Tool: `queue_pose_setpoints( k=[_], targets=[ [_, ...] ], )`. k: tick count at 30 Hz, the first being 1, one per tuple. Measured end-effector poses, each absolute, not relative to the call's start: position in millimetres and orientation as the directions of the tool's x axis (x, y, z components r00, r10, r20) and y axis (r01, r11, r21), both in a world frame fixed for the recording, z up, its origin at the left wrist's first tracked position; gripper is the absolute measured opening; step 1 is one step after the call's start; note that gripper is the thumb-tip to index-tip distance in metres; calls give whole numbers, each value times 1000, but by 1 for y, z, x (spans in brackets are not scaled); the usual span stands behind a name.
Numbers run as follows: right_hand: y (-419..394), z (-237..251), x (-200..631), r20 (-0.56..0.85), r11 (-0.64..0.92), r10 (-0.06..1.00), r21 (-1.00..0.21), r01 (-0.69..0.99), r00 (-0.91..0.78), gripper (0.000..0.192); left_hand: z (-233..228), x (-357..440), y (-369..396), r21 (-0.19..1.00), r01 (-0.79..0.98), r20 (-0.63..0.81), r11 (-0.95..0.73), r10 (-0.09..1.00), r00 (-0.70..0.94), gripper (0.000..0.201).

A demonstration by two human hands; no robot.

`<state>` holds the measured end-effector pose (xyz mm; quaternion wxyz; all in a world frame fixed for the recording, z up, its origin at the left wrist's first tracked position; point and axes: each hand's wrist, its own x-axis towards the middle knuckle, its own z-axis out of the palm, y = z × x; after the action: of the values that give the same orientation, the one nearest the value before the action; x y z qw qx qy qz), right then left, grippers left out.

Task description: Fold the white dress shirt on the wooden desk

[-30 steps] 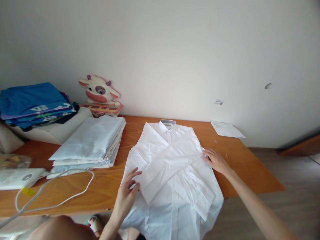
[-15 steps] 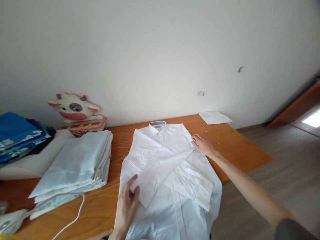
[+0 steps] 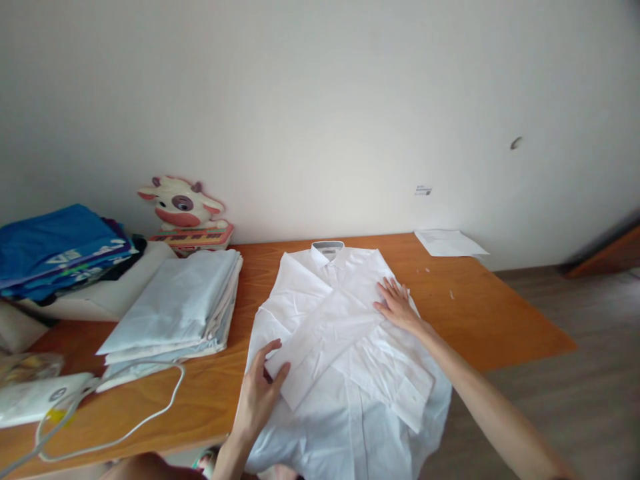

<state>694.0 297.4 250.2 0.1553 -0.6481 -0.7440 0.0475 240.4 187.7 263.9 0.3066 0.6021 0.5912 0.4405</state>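
A white collared shirt [image 3: 345, 373] lies face down on the wooden table [image 3: 480, 320], collar toward the wall, both sleeves folded across its back and its hem hanging over the front edge. My left hand [image 3: 261, 392] rests flat on the shirt's left side, fingers spread, touching the cuff end of the folded sleeve. My right hand [image 3: 397, 305] lies flat with fingers apart on the shirt's upper right, near the shoulder fold. Neither hand grips the cloth.
A stack of folded pale-blue cloths [image 3: 180, 303] sits left of the shirt. Behind it stand a cow-shaped toy [image 3: 185, 210] and a pile of blue garments [image 3: 55, 247]. A white iron [image 3: 35, 399] with its cord [image 3: 150, 417] lies at the front left. A paper sheet [image 3: 447, 243] lies by the wall.
My right hand has slid from the shirt's right edge inward onto the shoulder area. My left hand stays by the sleeve cuff. The view has swung left and back.
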Motion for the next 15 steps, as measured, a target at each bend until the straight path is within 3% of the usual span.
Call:
queue_pose_setpoints(
  k=[3, 5, 7, 8, 10, 11, 13, 15],
  targets=[
    [235, 277, 653, 322, 302, 935, -502, 811, -149, 61, 280, 256, 184, 954, 267, 181, -133, 970, -164, 59],
    [178, 279, 608, 315, 342, 937, -750, 566, -149, 47, 295, 275, 180, 977, 150, 181, -151, 961, -210, 62],
    [122, 266, 559, 165, 184, 981, -959, 217, -104, 37, 313, 301, 172, 981, 52, 196, -189, 952, -235, 61],
    [98, 255, 537, 57, 56, 994, -998, -14, -98, 40, 323, 315, 168, 977, 27, 211, -210, 950, -229, 57],
    [64, 233, 508, -57, -95, 994, -870, -484, -94, 57, 343, 346, 157, 964, 46, 267, -263, 956, -123, 43],
    [54, 225, 504, -127, -141, 990, -768, -625, -67, 61, 353, 362, 152, 950, 78, 302, -301, 953, -3, 35],
    [44, 221, 518, -252, -137, 967, -648, -749, 41, 68, 367, 393, 141, 890, 126, 385, -439, 869, 310, 32],
    [44, 236, 556, -324, -108, 929, -700, -706, 178, 72, 370, 425, 130, 789, 106, 454, -605, 691, 562, 38]
  ],
)
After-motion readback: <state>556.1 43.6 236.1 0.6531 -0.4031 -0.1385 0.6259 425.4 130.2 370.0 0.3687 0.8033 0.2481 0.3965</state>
